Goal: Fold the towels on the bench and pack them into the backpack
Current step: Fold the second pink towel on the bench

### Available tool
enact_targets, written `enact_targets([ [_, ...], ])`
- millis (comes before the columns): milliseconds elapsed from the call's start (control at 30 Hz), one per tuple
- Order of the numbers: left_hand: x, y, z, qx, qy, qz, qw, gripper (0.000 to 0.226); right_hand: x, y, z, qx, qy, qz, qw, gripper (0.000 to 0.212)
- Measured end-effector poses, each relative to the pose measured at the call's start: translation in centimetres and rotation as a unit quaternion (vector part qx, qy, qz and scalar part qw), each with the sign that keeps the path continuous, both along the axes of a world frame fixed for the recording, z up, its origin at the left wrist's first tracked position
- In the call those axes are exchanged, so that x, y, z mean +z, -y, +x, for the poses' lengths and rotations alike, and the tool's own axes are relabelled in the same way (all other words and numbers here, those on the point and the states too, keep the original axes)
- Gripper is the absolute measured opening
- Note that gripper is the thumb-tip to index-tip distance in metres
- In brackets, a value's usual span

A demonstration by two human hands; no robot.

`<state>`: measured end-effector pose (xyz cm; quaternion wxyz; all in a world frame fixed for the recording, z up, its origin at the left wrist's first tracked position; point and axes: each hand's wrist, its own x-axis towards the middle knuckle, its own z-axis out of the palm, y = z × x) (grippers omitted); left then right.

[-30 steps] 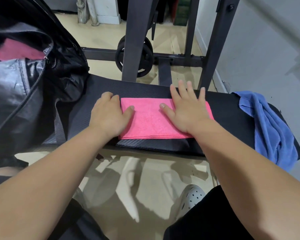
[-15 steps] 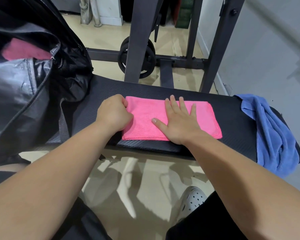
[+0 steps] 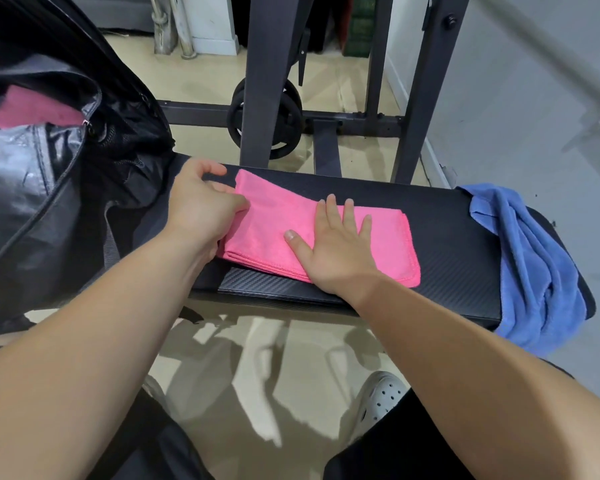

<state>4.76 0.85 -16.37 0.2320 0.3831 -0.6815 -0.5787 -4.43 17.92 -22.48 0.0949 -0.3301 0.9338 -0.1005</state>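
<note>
A folded pink towel lies on the black bench. My left hand pinches the towel's left end and lifts its far corner off the pad. Flat on the towel's middle rests my right hand, fingers straight. A crumpled blue towel hangs over the bench's right end. The open black backpack stands at the left, and another pink towel shows inside it.
Dark steel uprights of a weight rack rise behind the bench, with a weight plate on the floor between them. A grey wall runs along the right. My grey clog stands on the beige floor below the bench.
My left hand has gripped the towel's left end and raised its far corner. My right hand slid from the towel's right part toward its middle.
</note>
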Motion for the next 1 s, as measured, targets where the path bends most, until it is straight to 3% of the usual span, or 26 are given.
enact_targets([
  [100,2.0,-0.2,0.2,0.012,-0.031,-0.002,0.999,0.052,0.8,0.6,0.7,-0.01,0.066,-0.099,0.993,0.086],
  [200,3.5,-0.9,-0.3,0.005,-0.047,-0.003,0.999,0.054,2.1,0.4,0.0,-0.039,0.147,-0.245,0.958,0.075],
  [300,4.4,-2.9,-1.6,-0.037,-0.046,-0.027,0.998,0.054,3.6,-1.0,-1.7,-0.085,0.128,-0.363,0.919,0.055],
  [433,4.5,-7.1,-4.6,-0.086,-0.065,-0.045,0.993,0.035,4.5,-4.4,-4.7,-0.211,0.133,-0.419,0.873,0.049],
  [567,2.4,-11.3,-7.8,-0.125,-0.033,-0.122,0.984,0.028,4.4,-7.3,-6.9,-0.304,0.301,-0.44,0.79,0.027],
  [667,0.7,-13.5,-9.0,-0.174,0.024,-0.139,0.975,0.039,4.6,-8.7,-6.9,-0.286,0.366,-0.374,0.803,0.026],
  [733,-0.1,-14.5,-9.2,-0.202,0.071,-0.128,0.968,0.046,4.6,-9.0,-6.9,-0.28,0.374,-0.377,0.8,0.029],
  [800,-0.6,-14.8,-9.1,-0.222,0.087,-0.075,0.968,0.034,4.6,-8.9,-6.8,-0.274,0.364,-0.387,0.802,0.028],
  [867,-0.9,-14.4,-8.7,-0.216,0.092,-0.066,0.97,0.022,4.3,-8.7,-6.7,-0.262,0.333,-0.369,0.828,0.027],
  [933,-1.0,-13.5,-8.1,-0.205,0.098,-0.117,0.967,0.024,4.2,-8.3,-6.5,-0.252,0.27,-0.327,0.87,0.026],
  [1000,-0.9,-12.5,-7.3,-0.197,0.087,-0.188,0.958,0.025,4.0,-8.0,-6.5,-0.252,0.242,-0.299,0.888,0.021],
])
